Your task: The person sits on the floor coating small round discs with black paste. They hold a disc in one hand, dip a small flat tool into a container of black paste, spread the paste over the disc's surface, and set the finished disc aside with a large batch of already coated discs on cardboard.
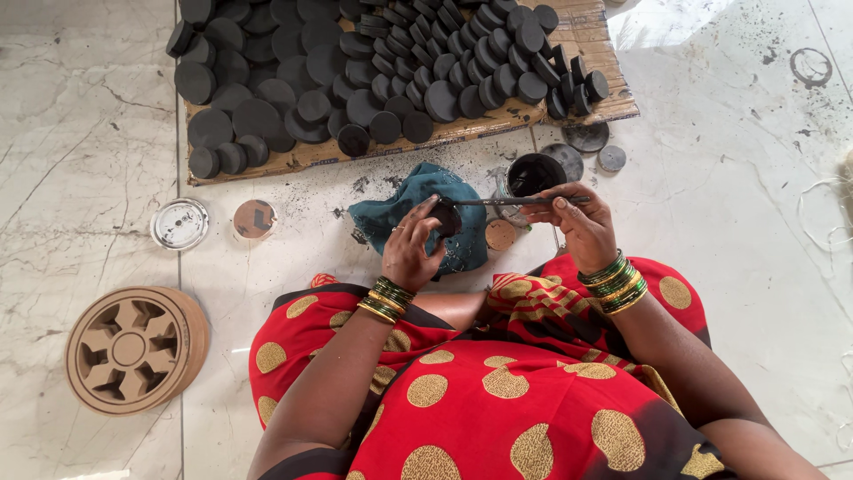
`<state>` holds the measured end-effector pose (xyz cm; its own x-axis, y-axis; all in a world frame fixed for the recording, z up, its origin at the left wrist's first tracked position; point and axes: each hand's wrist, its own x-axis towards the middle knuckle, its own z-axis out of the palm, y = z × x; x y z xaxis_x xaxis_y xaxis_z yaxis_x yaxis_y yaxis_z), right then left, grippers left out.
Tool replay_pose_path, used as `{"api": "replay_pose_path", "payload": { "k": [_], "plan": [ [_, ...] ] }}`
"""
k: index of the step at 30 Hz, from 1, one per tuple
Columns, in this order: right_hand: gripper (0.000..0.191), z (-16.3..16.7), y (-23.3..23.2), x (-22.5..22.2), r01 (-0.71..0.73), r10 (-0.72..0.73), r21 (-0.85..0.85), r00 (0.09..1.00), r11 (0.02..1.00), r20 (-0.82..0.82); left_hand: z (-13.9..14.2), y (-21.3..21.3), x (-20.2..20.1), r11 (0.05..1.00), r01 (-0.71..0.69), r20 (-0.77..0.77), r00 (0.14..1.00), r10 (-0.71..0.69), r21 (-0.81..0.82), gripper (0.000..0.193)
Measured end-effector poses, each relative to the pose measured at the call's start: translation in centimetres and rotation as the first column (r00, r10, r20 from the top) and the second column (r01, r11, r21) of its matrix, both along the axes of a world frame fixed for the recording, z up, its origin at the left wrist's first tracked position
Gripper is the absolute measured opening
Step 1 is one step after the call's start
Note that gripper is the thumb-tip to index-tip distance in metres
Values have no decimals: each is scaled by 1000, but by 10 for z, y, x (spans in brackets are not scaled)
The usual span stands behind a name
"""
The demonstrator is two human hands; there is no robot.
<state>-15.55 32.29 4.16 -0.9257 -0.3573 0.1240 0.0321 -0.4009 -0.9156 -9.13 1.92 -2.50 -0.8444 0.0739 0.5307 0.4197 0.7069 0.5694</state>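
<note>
My left hand holds a small round disc, black with paint, over a teal cloth on the floor. My right hand grips a thin paintbrush whose tip touches the disc. Just beyond the brush stands an open tin of black paint. Green and gold bangles ring both wrists. An unpainted brown disc lies beside the cloth.
A cardboard sheet at the top carries several black painted discs, flat and stacked on edge. A tin lid and a brown disc lie at left. A stack of cut-out wooden wheels sits lower left.
</note>
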Motion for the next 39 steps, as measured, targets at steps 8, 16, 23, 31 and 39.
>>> {"api": "replay_pose_path", "payload": {
  "k": [8, 16, 23, 31, 39],
  "plan": [
    [19, -3, -2, 0, 11, -11, 10, 1000, 1000, -3, 0, -2, 1, 1000, -19, 15, 1000, 19, 12, 47],
    [20, -6, 4, -3, 60, -58, -68, 998, 996, 29, -2, -2, 1, 978, 47, -102, 992, -69, -205, 65],
    [19, -5, 5, -2, 13, -13, -20, 999, 1000, 40, 7, 0, 7, 942, 82, -170, 975, -144, -324, 61],
    [14, -59, -35, -16, 93, -133, 133, 930, 987, 341, -34, 12, -13, 990, 14, 210, 978, 16, -140, 50],
    [15, -71, -35, -29, 110, -128, 74, 941, 991, 312, -78, 4, -33, 934, -322, 227, 932, 283, 158, 42]
  ]
}}
